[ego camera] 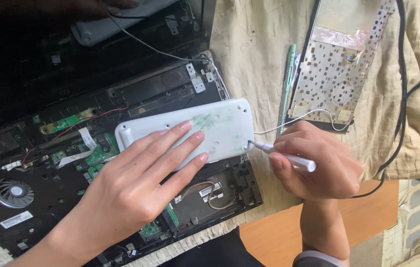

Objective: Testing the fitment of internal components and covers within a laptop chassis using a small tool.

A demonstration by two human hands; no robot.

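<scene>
The white plastic case [190,133], a flat oblong with rounded corners and a green smear on its face, lies across the opened laptop chassis [46,148], near the centre of the view.

Left hand [140,183]: open, fingers spread flat on the case, pressing it down from 7 o'clock. It grasps nothing.

Right hand [318,163]: closed around a slim white screwdriver [284,155], held like a pen. The tip meets the case's corner at 3 o'clock, just below where a thin white wire [299,118] leaves the case.

Handling judgement: the case looks light and stiff, with a smooth shell likely to slide on the uneven chassis; flat pressure on its broad face is the better hold. The wire exit looks fragile and should not be pulled.

At 1 o'clock, on the beige cloth [254,54], lie a perforated metal plate [338,74] and a green pen [286,84]. A cooling fan [13,192] sits at 8 o'clock.
</scene>
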